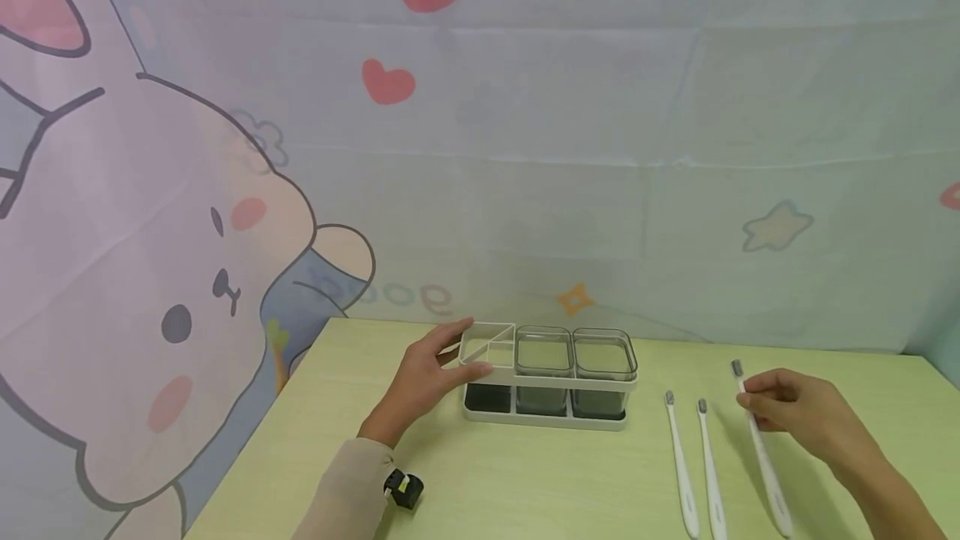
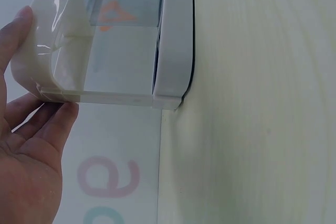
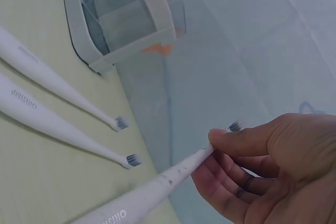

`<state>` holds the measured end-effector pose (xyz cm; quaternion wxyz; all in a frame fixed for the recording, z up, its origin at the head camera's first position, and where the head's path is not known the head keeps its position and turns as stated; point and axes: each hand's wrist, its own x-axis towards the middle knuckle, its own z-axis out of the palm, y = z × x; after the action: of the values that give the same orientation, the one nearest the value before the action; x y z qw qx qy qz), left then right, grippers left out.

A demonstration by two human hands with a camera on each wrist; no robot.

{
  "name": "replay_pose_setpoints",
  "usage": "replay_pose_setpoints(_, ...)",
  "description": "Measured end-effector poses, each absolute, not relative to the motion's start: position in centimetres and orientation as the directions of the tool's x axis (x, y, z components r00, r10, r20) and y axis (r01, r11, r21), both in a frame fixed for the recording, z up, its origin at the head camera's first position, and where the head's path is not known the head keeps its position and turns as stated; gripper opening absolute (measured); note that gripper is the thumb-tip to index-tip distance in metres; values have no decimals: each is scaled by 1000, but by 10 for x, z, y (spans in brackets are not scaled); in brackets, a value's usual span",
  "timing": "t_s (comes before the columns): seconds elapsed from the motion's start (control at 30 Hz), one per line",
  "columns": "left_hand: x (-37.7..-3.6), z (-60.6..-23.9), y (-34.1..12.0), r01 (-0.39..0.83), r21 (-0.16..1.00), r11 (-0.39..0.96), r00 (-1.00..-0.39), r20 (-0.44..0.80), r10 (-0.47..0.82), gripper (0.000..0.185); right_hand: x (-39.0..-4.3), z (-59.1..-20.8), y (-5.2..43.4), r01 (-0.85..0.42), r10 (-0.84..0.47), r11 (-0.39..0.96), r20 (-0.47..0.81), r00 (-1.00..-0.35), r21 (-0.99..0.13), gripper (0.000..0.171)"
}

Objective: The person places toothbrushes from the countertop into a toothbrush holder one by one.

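Observation:
My left hand [image 1: 422, 377] grips the left end of a white toothbrush holder [image 1: 547, 421], thumb on the front of its top rim and fingers behind. The holder's left section has a divided white top; two clear cups [image 1: 544, 354] sit in the other sections. On the right, my right hand [image 1: 813, 415] pinches a white toothbrush [image 1: 765, 465] between thumb and fingers, just below its grey-bristled head. In the right wrist view, the brush handle [image 3: 152, 195] slants down to the left from the fingertips.
Two more white toothbrushes, a left one [image 1: 681, 469] and a right one [image 1: 711, 473], lie side by side on the light wooden table [image 1: 480, 482], between the holder and my right hand. A cloth backdrop [image 1: 525, 215] with a cartoon rabbit hangs behind the table.

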<state>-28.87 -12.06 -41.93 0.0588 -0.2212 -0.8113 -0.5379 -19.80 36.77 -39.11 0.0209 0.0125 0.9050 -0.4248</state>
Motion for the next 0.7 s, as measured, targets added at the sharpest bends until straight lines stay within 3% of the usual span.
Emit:
replay_pose_setpoints(0.33,-289,-420,-122,432,846,312,-889,342,304,74,-191,-378,356,-21,40,660,63,-997,-751,43)
replay_pose_setpoints(0.7,-287,-418,-119,432,852,296,-889,347,300,74,-182,-363,334,-198,92,595,311,-946,-779,36)
